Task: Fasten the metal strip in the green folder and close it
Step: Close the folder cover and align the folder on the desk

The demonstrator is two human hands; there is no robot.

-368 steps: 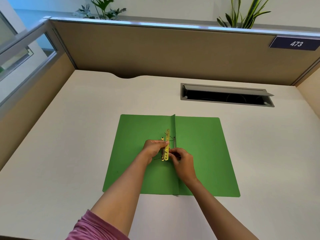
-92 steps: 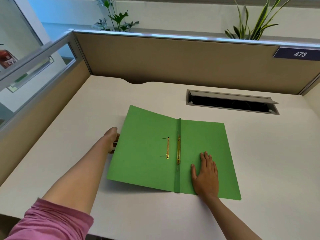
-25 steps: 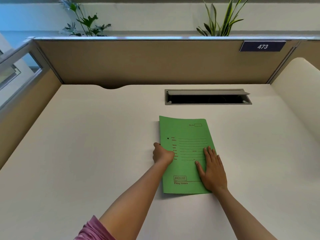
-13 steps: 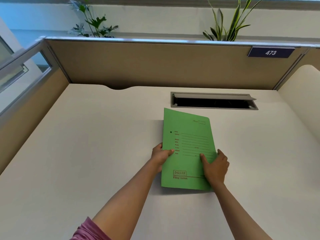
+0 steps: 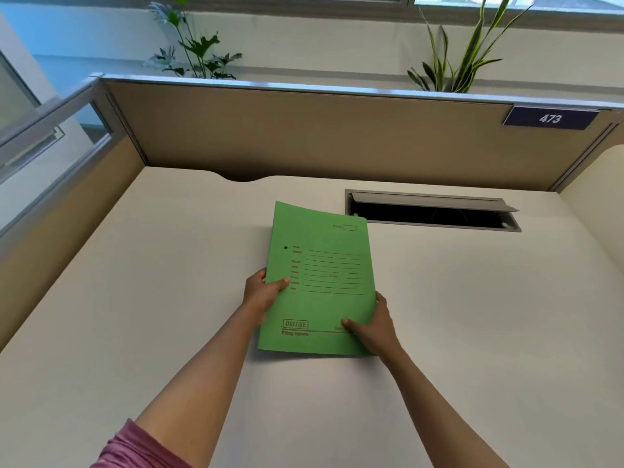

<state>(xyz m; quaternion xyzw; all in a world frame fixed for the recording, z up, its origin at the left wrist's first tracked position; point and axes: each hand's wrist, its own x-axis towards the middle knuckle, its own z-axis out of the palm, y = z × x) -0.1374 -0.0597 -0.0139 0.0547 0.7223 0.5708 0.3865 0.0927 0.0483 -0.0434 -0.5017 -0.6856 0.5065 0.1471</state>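
The green folder [image 5: 320, 282] is closed, its printed front cover facing me, and it is lifted off the desk with its far end raised. My left hand [image 5: 262, 293] grips its left spine edge, thumb on the cover. At the lower right corner my right hand [image 5: 373, 327] holds it, thumb on top and fingers underneath. The metal strip is hidden inside the closed folder.
The white desk [image 5: 169, 315] is bounded by tan partition walls [image 5: 304, 136] at the back and left. An open grey cable slot [image 5: 432, 211] lies just behind the folder's far right corner. A curved white desk edge shows at far right.
The folder went from open to closed. In the last second both hands moved from pressing it flat to gripping its edges, and it has risen off the desk, far end up.
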